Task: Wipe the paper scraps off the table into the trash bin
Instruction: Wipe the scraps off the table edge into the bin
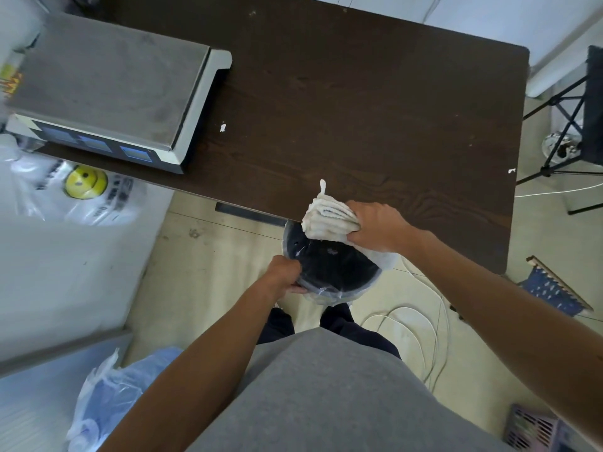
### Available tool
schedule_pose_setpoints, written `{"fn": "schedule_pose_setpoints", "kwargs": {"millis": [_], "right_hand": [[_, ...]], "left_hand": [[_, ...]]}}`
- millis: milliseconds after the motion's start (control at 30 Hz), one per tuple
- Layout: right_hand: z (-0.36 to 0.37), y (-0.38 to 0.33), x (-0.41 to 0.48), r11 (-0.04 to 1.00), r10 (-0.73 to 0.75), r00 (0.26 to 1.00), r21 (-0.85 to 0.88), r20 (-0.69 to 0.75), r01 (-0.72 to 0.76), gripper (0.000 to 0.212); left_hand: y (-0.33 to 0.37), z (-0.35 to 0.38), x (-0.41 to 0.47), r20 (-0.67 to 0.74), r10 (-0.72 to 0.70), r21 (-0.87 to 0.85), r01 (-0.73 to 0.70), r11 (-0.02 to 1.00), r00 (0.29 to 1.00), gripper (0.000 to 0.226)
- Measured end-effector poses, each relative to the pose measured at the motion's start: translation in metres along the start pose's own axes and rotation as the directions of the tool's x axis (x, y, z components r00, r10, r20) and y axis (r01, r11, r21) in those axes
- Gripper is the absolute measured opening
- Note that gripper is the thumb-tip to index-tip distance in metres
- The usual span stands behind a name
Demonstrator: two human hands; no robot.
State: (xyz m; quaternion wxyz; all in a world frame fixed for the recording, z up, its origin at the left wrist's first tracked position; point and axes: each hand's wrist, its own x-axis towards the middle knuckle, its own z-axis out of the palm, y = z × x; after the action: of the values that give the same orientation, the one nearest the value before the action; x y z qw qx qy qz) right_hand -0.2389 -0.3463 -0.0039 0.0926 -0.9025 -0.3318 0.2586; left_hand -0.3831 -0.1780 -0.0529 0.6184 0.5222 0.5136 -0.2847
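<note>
A dark wooden table (375,102) fills the upper middle of the head view. My right hand (375,225) grips a bunched white cloth (326,218) at the table's near edge, where it hangs over the bin's mouth. My left hand (285,270) holds the rim of a round black trash bin (332,269) lined with a clear bag, just below that edge. One white paper scrap (223,127) lies on the table beside the scale. A second small scrap (511,171) sits at the table's right edge.
A grey electronic scale (107,89) stands on the table's left part. White plastic bags (78,187) lie at the left. A black folding stand (567,125) is on the right, white cables (421,324) trail on the floor, and a blue bag (107,389) sits lower left.
</note>
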Motion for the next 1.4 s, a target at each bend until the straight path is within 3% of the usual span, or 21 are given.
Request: {"fn": "schedule_pose_setpoints", "kwargs": {"millis": [400, 600, 767, 1033, 1100, 1200, 1400], "right_hand": [[-0.043, 0.022, 0.035, 0.979, 0.203, 0.973, 0.001, -0.106, -0.204, 0.028], [-0.018, -0.002, 0.018, 0.991, 0.119, 0.992, -0.051, -0.046, -0.121, 0.029], [0.003, -0.014, 0.001, 0.998, 0.025, 0.994, 0.062, 0.109, -0.031, 0.023], [-0.03, 0.013, 0.013, 0.957, 0.208, 0.977, 0.214, -0.045, -0.194, 0.044], [-0.04, 0.025, 0.019, 0.955, 0.254, 0.961, 0.186, -0.111, -0.231, 0.053], [-0.047, 0.042, 0.028, 0.962, 0.269, 0.936, 0.098, -0.225, -0.253, 0.047], [-0.024, 0.029, 0.02, 0.97, 0.238, 0.958, -0.003, -0.16, -0.242, 0.041]], "left_hand": [[-0.001, -0.002, -0.004, 0.029, -0.015, -0.044, 0.016, 0.999, 0.999, 0.023], [-0.003, -0.002, -0.001, 0.031, -0.007, -0.045, 0.008, 0.999, 0.999, 0.021], [0.0, -0.002, 0.003, 0.007, -0.006, -0.015, 0.006, 1.0, 1.0, 0.023], [-0.001, -0.004, 0.006, 0.002, -0.008, -0.023, 0.008, 1.0, 1.0, 0.024], [0.0, -0.003, 0.006, 0.006, -0.013, -0.038, 0.014, 0.999, 1.0, 0.026], [0.0, 0.003, 0.007, 0.01, -0.02, -0.062, 0.02, 0.998, 1.0, 0.027], [-0.001, 0.014, 0.004, 0.016, -0.029, -0.046, 0.029, 0.999, 0.999, 0.024]]}}
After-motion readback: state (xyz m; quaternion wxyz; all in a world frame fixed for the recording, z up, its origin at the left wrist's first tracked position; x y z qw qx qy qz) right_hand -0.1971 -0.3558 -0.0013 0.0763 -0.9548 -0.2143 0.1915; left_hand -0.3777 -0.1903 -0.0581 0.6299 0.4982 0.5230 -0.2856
